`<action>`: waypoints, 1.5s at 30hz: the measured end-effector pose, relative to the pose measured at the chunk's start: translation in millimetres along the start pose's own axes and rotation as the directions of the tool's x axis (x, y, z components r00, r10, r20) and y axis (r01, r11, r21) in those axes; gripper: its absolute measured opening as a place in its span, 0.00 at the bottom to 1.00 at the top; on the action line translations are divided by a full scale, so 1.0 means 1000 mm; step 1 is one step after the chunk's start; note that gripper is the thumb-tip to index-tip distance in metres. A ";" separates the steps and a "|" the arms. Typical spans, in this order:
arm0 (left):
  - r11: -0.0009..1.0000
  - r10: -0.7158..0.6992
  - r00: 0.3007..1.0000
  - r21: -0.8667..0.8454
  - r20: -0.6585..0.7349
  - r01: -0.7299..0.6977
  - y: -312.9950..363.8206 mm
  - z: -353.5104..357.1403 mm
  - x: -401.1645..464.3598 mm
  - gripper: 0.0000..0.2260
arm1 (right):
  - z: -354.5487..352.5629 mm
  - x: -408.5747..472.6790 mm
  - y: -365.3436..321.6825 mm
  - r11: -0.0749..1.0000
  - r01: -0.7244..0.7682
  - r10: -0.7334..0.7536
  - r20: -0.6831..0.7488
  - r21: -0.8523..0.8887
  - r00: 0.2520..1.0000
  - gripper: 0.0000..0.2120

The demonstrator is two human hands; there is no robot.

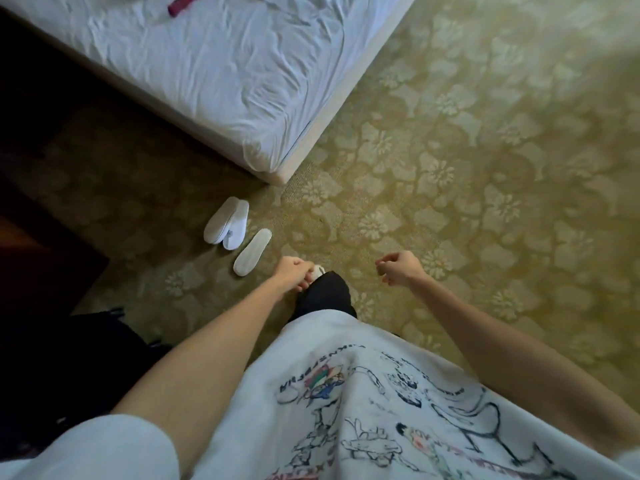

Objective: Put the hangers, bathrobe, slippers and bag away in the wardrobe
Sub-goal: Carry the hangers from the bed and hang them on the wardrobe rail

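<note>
Three white slippers [227, 224] lie on the carpet [450, 150] just off the bed's [214, 74] near corner: two overlap as a pair, one sole-up and half covering the other, and a third lies apart a little farther from the corner, also sole-up. All are flat, oval, soft-looking cloth with pale stitched soles. One dark red bar-shaped thing [183, 3], perhaps a hanger, lies on the bed well back from the corner; too little of it shows to be sure.

The bed carries one white sheet, rumpled into fine creases, over a smooth pale base with a squared corner. The carpet is olive-gold, short-piled, woven with a repeating paler flower pattern.

Two bare hands show, both farther from the corner than the slippers. The left hand [294, 271] has its fingers curled; a small white thing lies just behind them, and whether they grip it cannot be told. The right hand [398, 271] is clenched loosely on nothing. Below them hang one white printed T-shirt [346, 393] and a dark trouser leg [325, 292]
</note>
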State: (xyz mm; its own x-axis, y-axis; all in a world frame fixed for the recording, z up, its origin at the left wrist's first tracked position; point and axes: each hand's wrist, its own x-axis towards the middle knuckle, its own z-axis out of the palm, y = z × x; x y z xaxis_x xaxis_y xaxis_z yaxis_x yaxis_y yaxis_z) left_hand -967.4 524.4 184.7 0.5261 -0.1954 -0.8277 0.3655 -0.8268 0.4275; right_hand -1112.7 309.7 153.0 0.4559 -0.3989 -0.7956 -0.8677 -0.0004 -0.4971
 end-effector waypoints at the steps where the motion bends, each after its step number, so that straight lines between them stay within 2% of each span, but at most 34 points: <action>1: 1.000 -0.017 1.000 0.010 0.002 0.017 0.006 -0.005 0.011 0.08 | -0.007 0.012 -0.017 1.000 0.022 -0.022 -0.001 -0.009 1.000 0.07; 5: 0.996 -0.086 0.996 0.023 -0.004 0.086 0.045 -0.027 0.066 0.07 | -0.048 0.069 -0.095 0.988 0.126 -0.125 0.012 -0.088 0.992 0.06; 8: 0.993 -0.115 0.993 0.014 -0.019 0.115 0.101 -0.045 0.115 0.08 | -0.089 0.123 -0.160 0.968 0.182 -0.183 0.010 -0.172 0.983 0.07; 12: 0.996 -0.088 0.996 -0.004 -0.026 0.087 0.214 -0.063 0.175 0.08 | -0.155 0.179 -0.245 0.953 0.213 -0.213 0.021 -0.218 0.977 0.08; 15: 1.000 -0.019 1.000 0.020 0.018 0.019 0.317 -0.064 0.213 0.07 | -0.212 0.211 -0.287 0.951 0.222 -0.228 -0.004 -0.216 0.974 0.08; 18: 0.996 0.055 0.995 0.065 0.087 -0.061 0.419 -0.053 0.243 0.07 | -0.275 0.240 -0.305 0.965 0.161 -0.178 -0.064 -0.207 0.982 0.07; 24: 0.982 0.150 0.962 0.079 0.227 -0.171 0.608 -0.016 0.307 0.07 | -0.403 0.316 -0.300 0.992 -0.044 0.022 -0.182 -0.119 0.983 0.06; 28: 0.968 0.199 0.951 0.101 0.238 -0.228 0.723 0.008 0.364 0.08 | -0.487 0.395 -0.316 0.990 -0.101 0.080 -0.202 -0.097 0.976 0.06; 31: 0.973 0.182 0.963 0.104 0.201 -0.206 0.797 0.010 0.404 0.09 | -0.547 0.453 -0.351 0.988 -0.089 0.064 -0.185 -0.129 0.981 0.07; 35: 0.988 0.135 0.986 0.068 0.096 -0.142 0.873 -0.013 0.447 0.07 | -0.611 0.508 -0.429 0.981 0.000 -0.023 -0.119 -0.194 0.993 0.07; 37: 0.993 0.119 0.993 -0.019 0.022 -0.118 0.896 -0.028 0.466 0.07 | -0.636 0.535 -0.475 0.970 0.062 -0.079 -0.063 -0.236 0.995 0.06; 40: 0.994 0.073 0.995 -0.081 -0.062 -0.078 0.913 -0.047 0.486 0.07 | -0.655 0.577 -0.544 0.931 0.163 -0.158 0.040 -0.326 0.987 0.08; 45: 0.974 -0.101 0.990 -0.214 -0.097 0.078 0.922 -0.068 0.527 0.08 | -0.662 0.645 -0.659 0.818 0.348 -0.304 0.169 -0.458 0.937 0.10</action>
State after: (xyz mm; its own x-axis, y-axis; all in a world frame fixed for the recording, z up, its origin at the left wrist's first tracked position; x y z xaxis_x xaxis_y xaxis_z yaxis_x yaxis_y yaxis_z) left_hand -301.1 -304.6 167.5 0.5583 -0.0588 -0.8276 0.5618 -0.7072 0.4292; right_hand -377.4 -554.7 196.6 0.7250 -0.2189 -0.6530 -0.6416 -0.5594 -0.5248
